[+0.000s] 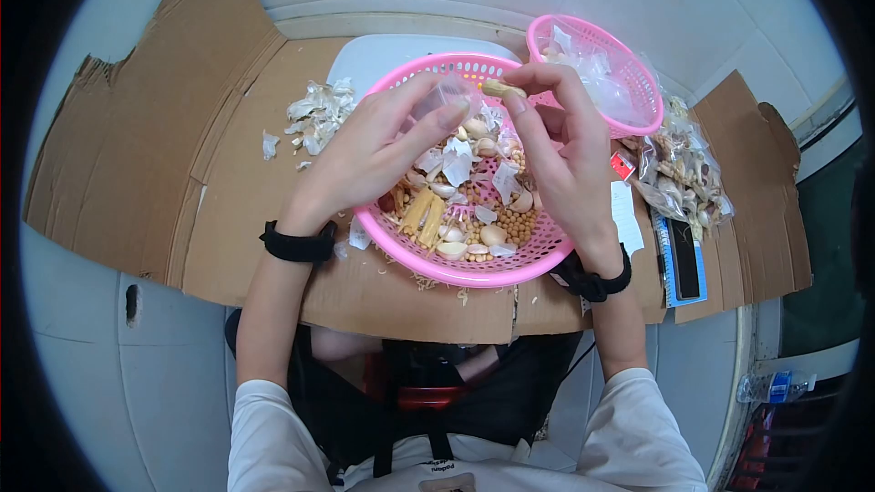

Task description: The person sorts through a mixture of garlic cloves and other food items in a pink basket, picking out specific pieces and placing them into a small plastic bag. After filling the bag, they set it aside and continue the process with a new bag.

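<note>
My left hand (387, 141) is closed on a small clear plastic bag (447, 96), over the back left of a large pink basket (428, 266). Across from it, my right hand (570, 141) pinches a tan, elongated piece that looks like an unshelled peanut (501, 89) between thumb and fingertips. Both hands are above the basket and apart from each other. Inside lie garlic cloves (493, 235), soybeans (521, 223), yellow dried sticks (422, 214) and scraps of white paper (458, 162).
Papery white peelings (321, 114) lie left of the basket on cardboard (246, 164). Behind right, a smaller pink basket (658, 96) holds clear bags. To the right are filled plastic bags (688, 169), a white paper slip (625, 216) and a black phone (683, 260) on a blue notebook (669, 273).
</note>
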The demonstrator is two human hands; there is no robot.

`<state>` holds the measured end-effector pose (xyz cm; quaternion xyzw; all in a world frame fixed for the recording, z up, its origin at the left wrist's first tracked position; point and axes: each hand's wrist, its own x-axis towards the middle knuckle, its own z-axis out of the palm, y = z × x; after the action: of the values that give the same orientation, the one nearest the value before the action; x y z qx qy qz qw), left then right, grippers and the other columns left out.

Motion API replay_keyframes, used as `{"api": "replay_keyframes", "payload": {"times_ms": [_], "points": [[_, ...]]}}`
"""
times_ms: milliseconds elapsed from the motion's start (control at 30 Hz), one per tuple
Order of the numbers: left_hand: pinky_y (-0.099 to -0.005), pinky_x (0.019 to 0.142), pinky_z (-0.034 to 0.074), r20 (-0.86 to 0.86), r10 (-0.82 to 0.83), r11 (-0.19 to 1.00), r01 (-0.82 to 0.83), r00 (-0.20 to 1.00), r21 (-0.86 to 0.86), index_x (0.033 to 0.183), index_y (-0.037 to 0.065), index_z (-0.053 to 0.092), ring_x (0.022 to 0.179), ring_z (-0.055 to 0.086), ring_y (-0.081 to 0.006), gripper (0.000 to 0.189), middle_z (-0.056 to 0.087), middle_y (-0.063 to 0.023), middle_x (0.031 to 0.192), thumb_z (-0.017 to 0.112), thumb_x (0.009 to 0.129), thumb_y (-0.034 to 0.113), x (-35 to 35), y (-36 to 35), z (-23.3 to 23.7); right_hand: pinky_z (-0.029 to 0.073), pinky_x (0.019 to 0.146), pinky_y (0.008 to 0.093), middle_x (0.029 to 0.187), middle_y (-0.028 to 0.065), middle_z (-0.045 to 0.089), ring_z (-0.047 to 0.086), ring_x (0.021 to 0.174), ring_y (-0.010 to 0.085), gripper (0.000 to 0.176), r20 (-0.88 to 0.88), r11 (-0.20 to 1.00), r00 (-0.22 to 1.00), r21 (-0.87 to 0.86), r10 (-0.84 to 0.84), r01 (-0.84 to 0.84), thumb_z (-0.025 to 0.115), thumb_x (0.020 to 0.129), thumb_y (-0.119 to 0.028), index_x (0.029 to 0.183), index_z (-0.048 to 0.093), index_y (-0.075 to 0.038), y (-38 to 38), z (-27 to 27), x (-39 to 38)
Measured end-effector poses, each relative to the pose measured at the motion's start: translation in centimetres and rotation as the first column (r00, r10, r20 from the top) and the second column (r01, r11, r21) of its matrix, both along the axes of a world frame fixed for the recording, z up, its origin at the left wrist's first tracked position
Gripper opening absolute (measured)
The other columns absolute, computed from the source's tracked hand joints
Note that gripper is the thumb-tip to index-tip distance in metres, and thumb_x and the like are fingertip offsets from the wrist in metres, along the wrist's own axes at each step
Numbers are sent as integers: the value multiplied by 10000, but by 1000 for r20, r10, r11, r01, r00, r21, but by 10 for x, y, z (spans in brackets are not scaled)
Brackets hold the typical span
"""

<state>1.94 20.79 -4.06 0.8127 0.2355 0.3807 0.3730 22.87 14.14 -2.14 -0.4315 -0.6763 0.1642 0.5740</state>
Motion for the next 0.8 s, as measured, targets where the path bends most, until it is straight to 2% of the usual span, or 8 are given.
{"api": "replay_keyframes", "payload": {"times_ms": [167, 300, 500, 800], "points": [[-350, 777, 544, 31, 33, 996, -36, 999, 83, 1344, 1, 607, 829, 675, -208, 527, 730, -145, 1025, 569, 1080, 455, 2, 0, -4, 324, 462, 230, 918, 19, 711, 445, 502, 14, 170, 81, 1000, 997, -6, 3, -3, 706, 974, -58, 1129, 666, -1, 0, -2, 2], [-353, 776, 543, 15, 18, 998, -19, 1000, 54, 1326, -5, 612, 831, 679, -217, 524, 725, -149, 1005, 585, 1071, 453, 1, 2, -5, 327, 457, 229, 923, 27, 728, 451, 494, 16, 172, 143, 1000, 989, -15, 28, -26, 728, 960, -70, 1117, 691, -11, 0, -2, 3], [-354, 776, 540, 6, 18, 998, -18, 1000, 57, 1301, -7, 621, 844, 682, -223, 519, 717, -154, 993, 586, 1070, 456, 1, 2, -5, 334, 455, 227, 915, 33, 738, 468, 493, 21, 180, 143, 999, 989, -34, 29, -24, 727, 958, -69, 1126, 699, -11, -1, -1, 2], [-347, 782, 539, 10, 4, 999, -5, 1000, 37, 1352, 30, 620, 857, 675, -204, 493, 723, -135, 1030, 585, 1072, 434, 0, 2, -5, 364, 471, 225, 906, 42, 729, 498, 511, 21, 181, 108, 999, 994, -51, 22, -17, 693, 971, -55, 1141, 670, 1, -3, 0, 1]]}}
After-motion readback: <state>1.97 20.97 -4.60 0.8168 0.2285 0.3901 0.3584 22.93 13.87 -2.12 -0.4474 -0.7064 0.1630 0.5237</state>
